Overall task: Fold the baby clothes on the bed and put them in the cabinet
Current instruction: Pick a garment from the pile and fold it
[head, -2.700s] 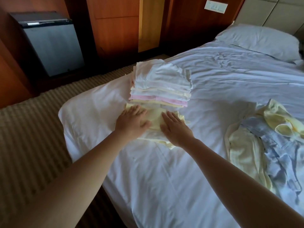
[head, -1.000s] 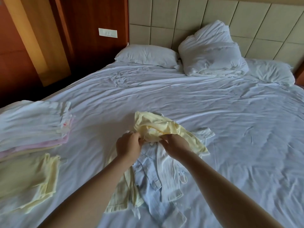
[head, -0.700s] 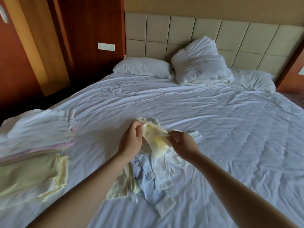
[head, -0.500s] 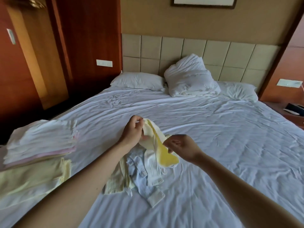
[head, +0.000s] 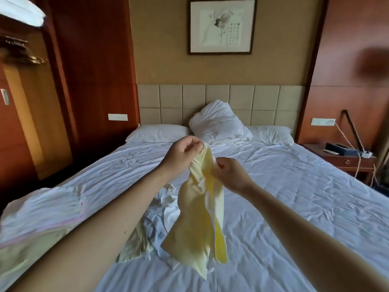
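1. Above the middle of the bed, a person holds up a pale yellow baby garment; its long axis hangs almost straight down from the fingers and its lower end dangles loose, close over the sheet
2. At the top end, the left hand pinches the bunched edge between thumb and curled fingers; the right hand, just beside it and a little lower, pinches the adjoining edge the same way, so all the cloth lies below both hands and neither is the nearer
3. Judging by this hold, the coming move calls for drawing the two hands apart along that top edge to open the piece out, then laying it flat for folding; bare sheet to the right looks the likelier spot
4. Directly under and behind the hanging cloth lies a heap of unfolded clothes, blue, white and yellow, which could catch the loose end; a folded stack sits on the left edge of the bed, well apart
5. Beyond, pillows lean at the headboard and a bedside table stands to the right; whether the wooden unit at far left is the cabinet cannot be told
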Demonstrator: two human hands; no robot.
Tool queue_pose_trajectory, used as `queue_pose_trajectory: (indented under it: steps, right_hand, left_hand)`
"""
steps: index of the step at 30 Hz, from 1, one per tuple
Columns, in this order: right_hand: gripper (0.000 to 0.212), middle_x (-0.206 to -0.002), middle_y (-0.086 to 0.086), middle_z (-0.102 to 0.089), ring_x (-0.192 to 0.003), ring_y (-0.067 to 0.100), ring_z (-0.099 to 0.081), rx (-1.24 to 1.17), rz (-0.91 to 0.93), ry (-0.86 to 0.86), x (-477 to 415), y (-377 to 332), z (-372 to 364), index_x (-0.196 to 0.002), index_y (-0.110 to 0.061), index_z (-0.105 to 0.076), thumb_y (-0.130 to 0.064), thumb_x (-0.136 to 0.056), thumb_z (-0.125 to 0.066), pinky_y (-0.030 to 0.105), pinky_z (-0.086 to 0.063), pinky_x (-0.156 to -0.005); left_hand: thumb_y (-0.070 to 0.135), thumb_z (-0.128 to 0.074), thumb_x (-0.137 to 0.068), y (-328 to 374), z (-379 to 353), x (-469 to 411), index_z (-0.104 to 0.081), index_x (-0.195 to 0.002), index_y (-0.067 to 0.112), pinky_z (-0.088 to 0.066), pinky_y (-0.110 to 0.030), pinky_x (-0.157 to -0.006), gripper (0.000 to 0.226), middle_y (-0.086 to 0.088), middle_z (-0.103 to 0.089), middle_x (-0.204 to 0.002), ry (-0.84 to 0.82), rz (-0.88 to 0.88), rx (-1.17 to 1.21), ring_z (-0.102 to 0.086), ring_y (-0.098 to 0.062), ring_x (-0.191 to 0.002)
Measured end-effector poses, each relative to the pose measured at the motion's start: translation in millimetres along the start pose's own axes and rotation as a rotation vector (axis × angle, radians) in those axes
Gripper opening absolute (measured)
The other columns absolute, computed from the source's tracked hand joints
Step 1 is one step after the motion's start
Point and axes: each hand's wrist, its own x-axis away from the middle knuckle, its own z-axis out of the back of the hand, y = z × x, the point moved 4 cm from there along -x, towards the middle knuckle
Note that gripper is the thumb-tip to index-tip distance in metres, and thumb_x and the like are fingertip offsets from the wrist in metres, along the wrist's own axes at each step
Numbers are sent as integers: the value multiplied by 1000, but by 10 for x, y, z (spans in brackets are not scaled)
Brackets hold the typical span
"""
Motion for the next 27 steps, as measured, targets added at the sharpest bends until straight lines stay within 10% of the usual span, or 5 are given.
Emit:
queue_pose_trajectory:
  steps: [5, 13, 20, 27]
  right_hand:
    - [40, -57, -1, -26, -58, 12, -24, 119, -121, 78, 152, 265, 388, -55, -18, -29, -11, -81, -59, 32, -18, -53]
    - [21, -84, -7, -66, -84, 11, -60, -7, -224, 280, 258, 420, 911, -96, -16, -75, -9, -87, -58, 24, -41, -70]
    - [33, -81, -2, -70, -85, 17, -63, 74, -271, 91, 811, 658, 774, -73, -27, -70, 0, -82, -53, 29, -46, -77]
    - [27, -79, -1, -67, -71, 12, -59, 258, -393, -264, 1782, 1172, 193, -86, -19, -75, -4, -83, -53, 22, -43, -60]
  left_hand:
    - [20, -51, -99, 97, 29, -63, -57, -83, 28, -39, -16, -60, 19, 8, -57, -76, 172, -26, -128, -50, -6, -66]
    - [37, -46, -99, 54, 137, 16, -57, -97, 29, -47, -34, -73, 14, 11, -59, -92, 322, 64, -489, -57, -15, -86]
    - [36, -50, -94, -312, -231, 518, -59, -90, 32, -34, -25, -55, 11, 13, -62, -86, -82, 156, -732, -55, -10, -69]
    - [37, -54, -87, -1200, -902, 1537, -64, -89, 21, -48, -33, -69, 20, 4, -65, -85, -542, 357, -817, -63, -17, -82]
